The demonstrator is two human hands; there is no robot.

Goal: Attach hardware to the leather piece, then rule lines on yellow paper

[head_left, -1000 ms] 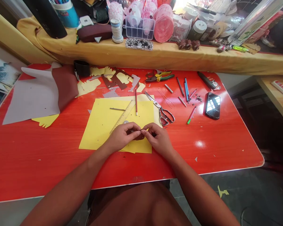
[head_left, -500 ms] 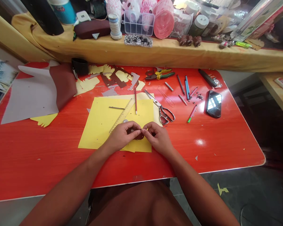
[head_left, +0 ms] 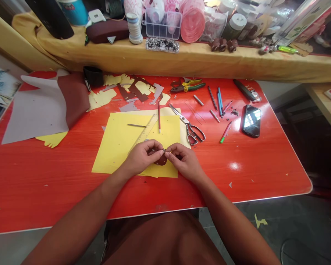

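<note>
My left hand (head_left: 140, 159) and my right hand (head_left: 183, 160) meet above a stack of yellow sheets (head_left: 118, 151), pinching a small dark brown piece (head_left: 162, 160) between their fingertips. It looks like leather or craft foam, and my fingers hide most of it. A tiny metal bit (head_left: 164, 149) shows at its top edge. Just beyond my left hand, a clear plastic ruler (head_left: 145, 129) lies on the yellow sheets.
On the red table (head_left: 44, 176) lie steel scissors (head_left: 189, 127), green-handled pliers (head_left: 186, 87), pens, a phone (head_left: 251, 120) and brown and grey offcuts (head_left: 71, 99). A yellow-draped shelf (head_left: 182, 60) behind holds containers. The table's front edge runs below my forearms.
My fingers have shifted their pinch on the brown piece, and more of its lower edge shows below them. The whole view has drifted slightly as my head moved.
</note>
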